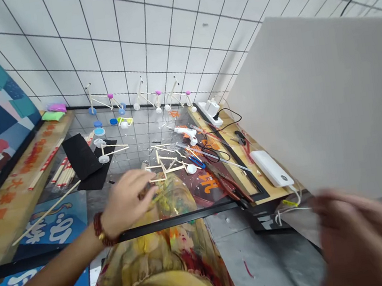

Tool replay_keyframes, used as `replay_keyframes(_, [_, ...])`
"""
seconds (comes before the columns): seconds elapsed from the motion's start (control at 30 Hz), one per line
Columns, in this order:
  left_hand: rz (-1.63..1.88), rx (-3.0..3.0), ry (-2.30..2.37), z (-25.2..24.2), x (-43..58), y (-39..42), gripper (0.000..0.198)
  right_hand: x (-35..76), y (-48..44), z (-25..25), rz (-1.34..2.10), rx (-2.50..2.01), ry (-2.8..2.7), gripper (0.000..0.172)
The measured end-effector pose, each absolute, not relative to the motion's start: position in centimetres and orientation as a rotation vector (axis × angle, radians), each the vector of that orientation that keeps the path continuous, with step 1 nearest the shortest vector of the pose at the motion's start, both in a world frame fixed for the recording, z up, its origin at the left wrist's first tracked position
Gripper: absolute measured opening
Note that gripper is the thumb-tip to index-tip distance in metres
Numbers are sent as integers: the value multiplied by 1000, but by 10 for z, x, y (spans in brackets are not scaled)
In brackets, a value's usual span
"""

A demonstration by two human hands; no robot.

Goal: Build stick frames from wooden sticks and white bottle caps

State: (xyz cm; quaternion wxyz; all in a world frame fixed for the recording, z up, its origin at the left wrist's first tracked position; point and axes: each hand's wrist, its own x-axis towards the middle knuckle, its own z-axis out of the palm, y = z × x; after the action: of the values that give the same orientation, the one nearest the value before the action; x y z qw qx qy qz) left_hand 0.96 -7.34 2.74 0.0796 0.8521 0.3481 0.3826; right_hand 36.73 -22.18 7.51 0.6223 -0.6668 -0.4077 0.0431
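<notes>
My left hand [128, 203], with a beaded bracelet at the wrist, hovers over the front of the glass-topped table with thumb and fingers apart, holding nothing. Close to its fingertips lies a small frame of wooden sticks [164, 166] with a white round cap [191, 168]. At the lower right, my right hand [362, 237] is blurred by motion; its fingers close on the lower edge of a large white board [330, 99]. The board stands tilted and fills much of the right side.
Small stick bicycles [149, 99] stand along the wall. Black sheets [81, 158] and wooden sticks [65, 172] lie left. A white glue gun [188, 134], red-handled pliers [231, 187], a white power bank [271, 168] and a power strip [210, 113] lie right, with cables.
</notes>
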Motion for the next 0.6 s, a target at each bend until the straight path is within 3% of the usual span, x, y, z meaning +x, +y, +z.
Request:
replay_keyframes(0.1, [940, 2459, 1198, 23, 5, -30, 68, 315, -146, 48, 563, -1462, -1479, 12])
replay_keyframes(0.2, [707, 2373, 1206, 11, 15, -10, 102, 288, -71, 22, 600, -1416, -1800, 22])
replay_keyframes(0.27, [644, 2347, 1205, 3, 23, -7, 103, 284, -36, 8, 577, -1387, -1909, 25])
replay_keyframes(0.4, [684, 2333, 1246, -7, 29, -8, 83, 278, -8, -3, 721, -1302, -1937, 28])
replay_keyframes(0.6, [753, 2391, 1198, -14, 28, -5, 72, 269, -3, -3, 762, -1119, -2054, 18])
